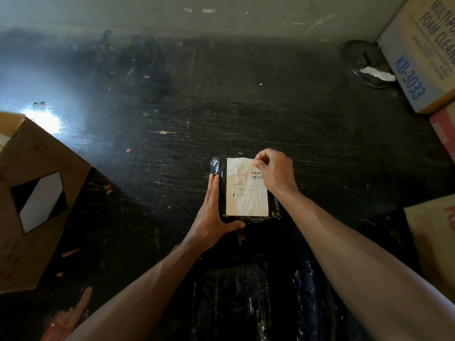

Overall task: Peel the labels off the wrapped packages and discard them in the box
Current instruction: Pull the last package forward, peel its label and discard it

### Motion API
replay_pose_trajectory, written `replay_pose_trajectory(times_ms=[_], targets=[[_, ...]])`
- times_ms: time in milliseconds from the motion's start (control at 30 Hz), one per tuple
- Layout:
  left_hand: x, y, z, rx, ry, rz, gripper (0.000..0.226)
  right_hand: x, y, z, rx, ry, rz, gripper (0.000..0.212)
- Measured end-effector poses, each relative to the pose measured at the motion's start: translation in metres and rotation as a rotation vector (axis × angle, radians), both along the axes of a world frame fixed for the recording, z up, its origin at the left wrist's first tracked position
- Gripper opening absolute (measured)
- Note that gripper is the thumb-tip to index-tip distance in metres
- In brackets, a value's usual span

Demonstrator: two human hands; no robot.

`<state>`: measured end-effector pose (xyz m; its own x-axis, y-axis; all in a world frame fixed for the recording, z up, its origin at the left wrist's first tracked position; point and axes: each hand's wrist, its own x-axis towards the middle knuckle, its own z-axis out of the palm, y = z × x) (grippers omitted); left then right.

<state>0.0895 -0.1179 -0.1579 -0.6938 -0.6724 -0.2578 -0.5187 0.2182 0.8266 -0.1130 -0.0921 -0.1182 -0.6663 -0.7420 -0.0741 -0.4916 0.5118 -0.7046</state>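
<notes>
Package (pixel 222 193) on tabletop (pixel 246 114), label (pixel 243 195) up. Left hand (pixel 211 212) flat, bracing left edge. Right hand (pixel 273 172) pinching label's far right corner. Peel slowly, low angle, toward self; box (pixel 37 198) left.

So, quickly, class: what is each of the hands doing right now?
Left hand: open, flat against the black wrapped package, steadying it.
Right hand: closed, pinching the white label's top right corner.

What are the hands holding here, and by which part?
The right hand pinches the label at its far right corner. The left hand steadies the package along its left side.
</notes>
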Motion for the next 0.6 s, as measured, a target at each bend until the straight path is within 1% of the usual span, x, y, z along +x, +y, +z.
replay_pose_trajectory(times_ms=[133, 467, 600], targets=[[0.000, 0.002, 0.000, -0.008, -0.004, 0.014, 0.138, 0.008, 0.005, 0.004, -0.029, -0.018, 0.027, 0.009], [0.000, 0.008, -0.002, 0.030, 0.019, 0.058, 0.134, 0.014, 0.016, 0.016, -0.091, -0.027, 0.108, 0.002], [0.001, 0.008, -0.004, 0.033, 0.021, 0.057, 0.134, 0.014, 0.020, 0.020, -0.125, -0.063, 0.106, 0.003]])
